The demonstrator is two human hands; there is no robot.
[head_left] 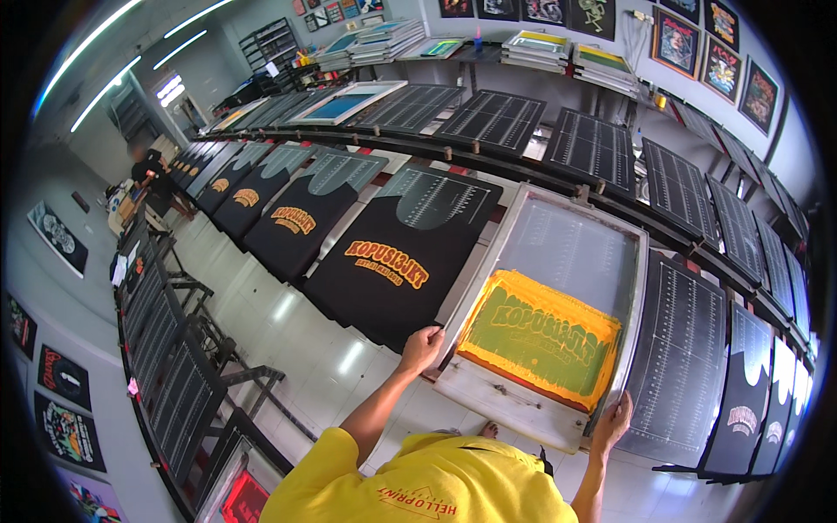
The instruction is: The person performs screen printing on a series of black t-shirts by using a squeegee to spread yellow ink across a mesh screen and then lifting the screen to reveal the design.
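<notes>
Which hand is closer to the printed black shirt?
Left. The left hand grips the screen frame right beside the shirt; the right hand holds the frame's far side.

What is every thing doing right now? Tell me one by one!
Left hand: gripping the frame's left edge.
Right hand: gripping the frame's right corner.
Screen frame: lying on a board, orange ink spread over its mesh.
Black shirt: flat on its board, orange design printed.
Bare boards: no shirt on them.
</notes>
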